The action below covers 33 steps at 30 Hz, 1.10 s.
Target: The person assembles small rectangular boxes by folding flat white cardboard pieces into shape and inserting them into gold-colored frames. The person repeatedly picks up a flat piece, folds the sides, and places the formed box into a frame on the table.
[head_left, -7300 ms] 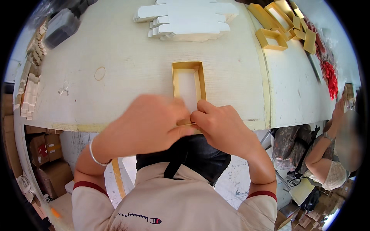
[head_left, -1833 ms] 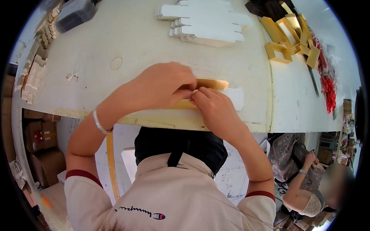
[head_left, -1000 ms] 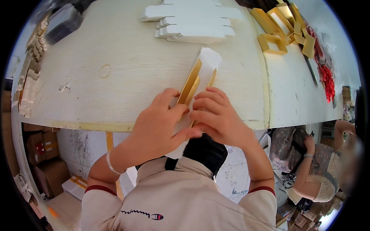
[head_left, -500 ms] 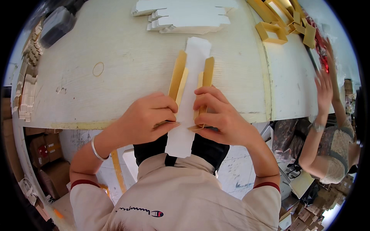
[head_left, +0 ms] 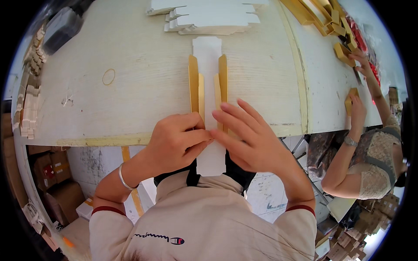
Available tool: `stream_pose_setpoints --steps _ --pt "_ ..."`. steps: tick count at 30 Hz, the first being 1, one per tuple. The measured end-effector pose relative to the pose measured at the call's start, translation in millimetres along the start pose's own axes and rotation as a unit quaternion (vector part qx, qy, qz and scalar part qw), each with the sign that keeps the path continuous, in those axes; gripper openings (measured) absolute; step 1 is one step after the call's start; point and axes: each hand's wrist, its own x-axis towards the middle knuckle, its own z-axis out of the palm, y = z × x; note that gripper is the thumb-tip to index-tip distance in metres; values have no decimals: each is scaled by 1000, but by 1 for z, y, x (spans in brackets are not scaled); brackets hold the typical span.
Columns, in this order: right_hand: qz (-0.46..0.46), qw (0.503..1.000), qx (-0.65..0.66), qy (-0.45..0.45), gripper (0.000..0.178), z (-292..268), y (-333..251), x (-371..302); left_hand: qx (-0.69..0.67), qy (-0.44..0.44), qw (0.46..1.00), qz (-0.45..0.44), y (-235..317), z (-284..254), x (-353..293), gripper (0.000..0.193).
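Observation:
A half-folded cardboard box blank (head_left: 209, 91) lies lengthwise before me, its near end reaching past the table edge over my lap. White shows along its base, and two gold side walls, left (head_left: 194, 85) and right (head_left: 223, 76), stand up. My left hand (head_left: 174, 137) is closed at the near end of the left wall, thumb and fingers pinched together; the flap there is mostly hidden. Fingers spread, my right hand (head_left: 254, 141) hovers over the near end of the right wall, its index fingertip close to my left fingertips.
Flat white box blanks (head_left: 213, 19) are piled at the far side. Gold boxes (head_left: 311, 13) lie far right, where a co-worker's hand (head_left: 358, 111) holds a gold box (head_left: 350, 100). A rubber band (head_left: 103, 78) and stacked cardboard pieces (head_left: 30, 111) are to the left.
The blank has swung straighter, its far end shifting left. My right hand has let go of the right near flap and spread its fingers. The co-worker's hands have moved onto gold boxes.

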Motion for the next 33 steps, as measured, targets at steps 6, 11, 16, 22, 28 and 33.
stream_pose_setpoints --steps 6,11,16,22,28,33 --pt "-43 990 -127 43 39 17 -7 -31 -9 2 1000 -12 0 -1 0 9" --pt "-26 983 114 143 38 35 0 -23 -81 -36 996 -22 0 -9 -2 25" --pt "89 955 229 167 30 35 -11 -7 -104 -61 991 -51 1 -15 -9 32" --pt "217 891 357 178 24 39 -21 -11 -91 36 992 -73 6 7 -19 28" --pt "195 895 340 215 28 46 -23 -12 -172 110 977 -69 4 11 -18 28" --pt "134 964 110 203 28 45 -22 -11 -17 102 994 -28 0 12 -21 25"
